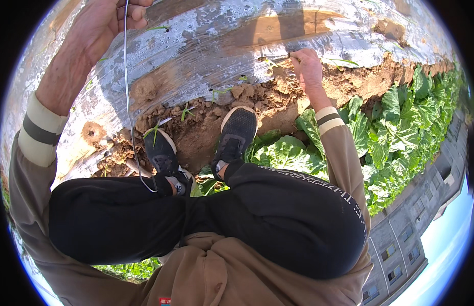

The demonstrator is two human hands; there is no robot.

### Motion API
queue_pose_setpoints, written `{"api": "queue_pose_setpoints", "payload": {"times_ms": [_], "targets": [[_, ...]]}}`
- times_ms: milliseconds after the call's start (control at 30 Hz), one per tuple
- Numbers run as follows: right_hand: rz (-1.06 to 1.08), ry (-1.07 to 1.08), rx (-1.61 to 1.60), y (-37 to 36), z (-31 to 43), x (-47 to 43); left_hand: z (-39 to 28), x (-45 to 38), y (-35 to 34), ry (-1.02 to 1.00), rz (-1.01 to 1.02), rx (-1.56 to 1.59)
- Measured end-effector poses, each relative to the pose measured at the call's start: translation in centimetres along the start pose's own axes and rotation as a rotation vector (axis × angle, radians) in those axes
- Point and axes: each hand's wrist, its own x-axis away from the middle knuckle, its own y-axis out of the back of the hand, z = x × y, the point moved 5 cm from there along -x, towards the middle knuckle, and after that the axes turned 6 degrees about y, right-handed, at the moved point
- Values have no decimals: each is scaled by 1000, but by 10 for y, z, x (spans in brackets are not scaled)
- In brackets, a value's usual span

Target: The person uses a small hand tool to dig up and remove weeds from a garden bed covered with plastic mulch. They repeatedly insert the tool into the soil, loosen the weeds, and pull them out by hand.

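Note:
Near the top left, my left hand [107,26] is raised with curled fingers, cut off by the picture's top edge. A long thin metal wire [126,76] with a hooked lower end passes in front of it and hangs down to my trouser leg; whether the fingers grip it is not plain. My right hand [307,70] pinches the end of a thin dark thing, too small to name, at the edge of the clear plastic mulch film [183,57]. Just left of those fingertips a pale green seedling [269,62] pokes through a hole in the film.
Crumbly brown soil [206,118] runs along the film's edge, with more small seedlings [186,111] there. My black shoes [237,130] stand on the soil. Broad-leaved green vegetables [390,134] grow in a row at the right. A grey building [401,244] stands beyond them.

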Motion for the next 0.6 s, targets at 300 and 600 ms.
{"api": "queue_pose_setpoints", "payload": {"times_ms": [300,600], "targets": [[-9,93,85,-1,-2,-1,-4,7,-7,-9,5,-19],[-103,-163,-72,34,6,17,-8,18,-3,-52,24,-21]]}}
